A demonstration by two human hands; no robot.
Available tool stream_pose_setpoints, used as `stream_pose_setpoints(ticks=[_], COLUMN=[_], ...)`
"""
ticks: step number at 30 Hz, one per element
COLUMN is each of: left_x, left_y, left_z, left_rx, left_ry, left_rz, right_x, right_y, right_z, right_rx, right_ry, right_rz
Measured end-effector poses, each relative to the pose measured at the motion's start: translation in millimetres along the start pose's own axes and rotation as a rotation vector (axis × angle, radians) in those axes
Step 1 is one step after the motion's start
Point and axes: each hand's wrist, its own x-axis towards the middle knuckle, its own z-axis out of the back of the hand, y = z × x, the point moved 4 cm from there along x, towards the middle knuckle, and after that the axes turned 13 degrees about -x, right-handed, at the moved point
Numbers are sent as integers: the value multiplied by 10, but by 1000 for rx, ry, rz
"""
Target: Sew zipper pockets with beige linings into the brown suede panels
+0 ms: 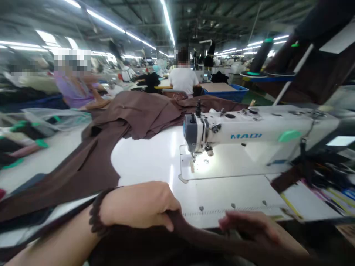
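Observation:
My left hand [138, 205], with a dark beaded bracelet [97, 212] on the wrist, pinches the edge of a dark brown fabric piece [194, 232] at the table's front edge. Fabric hangs down below that hand. Just above the same piece, at the lower right, is my right hand [249, 225]. It is blurred by motion, its fingers loosely bent and apart, with nothing visible in them. Beyond both hands stands a white sewing machine [260, 131]. Its lamp lights the needle area [194, 159], where no fabric lies under the presser foot.
A heap of brown fabric pieces [144, 111] spreads behind and left of the machine. Pens and small tools [327, 192] lie at the right. Thread cones [260, 59] stand above. A blue bin [227, 92] and a person in a white shirt [183, 79] are farther back.

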Motion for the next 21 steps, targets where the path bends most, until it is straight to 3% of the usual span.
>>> stream_pose_setpoints(ticks=[2,4,5,7,8,9,11,13,15,18,21], left_x=[-225,-457,-569,-771,-858,-936,-1070,-1178,-1269,-1359,-1379], left_y=[170,485,674,1071,1254,1421,1696,1893,2022,2116,2156], left_z=[183,352,398,382,328,254,90,-30,-52,15,22], left_rx=[-22,-171,-303,-594,-730,-839,-953,-890,-645,-190,37], left_ry=[-102,-234,-309,-464,-540,-616,-738,-801,-846,-920,-968], left_rz=[88,193,233,309,335,364,439,538,624,701,752], right_x=[164,323,405,584,679,774,937,1026,1054,1068,1136], right_y=[66,137,154,158,175,222,414,652,822,920,947], right_z=[-167,-365,-450,-561,-591,-614,-702,-906,-1179,-1543,-1731], right_rx=[382,720,765,569,396,210,-99,-243,-282,-359,-459], right_ry=[204,423,462,373,285,188,50,84,253,510,607], right_rz=[-30,-194,-298,-442,-447,-397,-154,140,301,293,260])
